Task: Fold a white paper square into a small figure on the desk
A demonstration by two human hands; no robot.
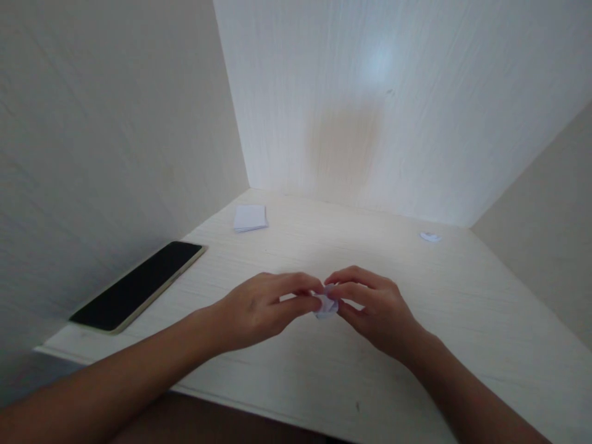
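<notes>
A small piece of folded white paper (327, 306) is held between my two hands above the middle of the table. My left hand (266, 302) pinches its left side between thumb and fingers. On the other side, the fingertips of my right hand (377, 305) grip the paper's upper and right edges. The fingers cover part of the paper, so its full folded shape cannot be made out.
A stack of white paper squares (250, 217) lies at the back left of the pale table (296, 394). Along the left wall rests a dark-screened phone (141, 285). A small white paper piece (430, 237) sits at the back right. Walls enclose the back and both sides.
</notes>
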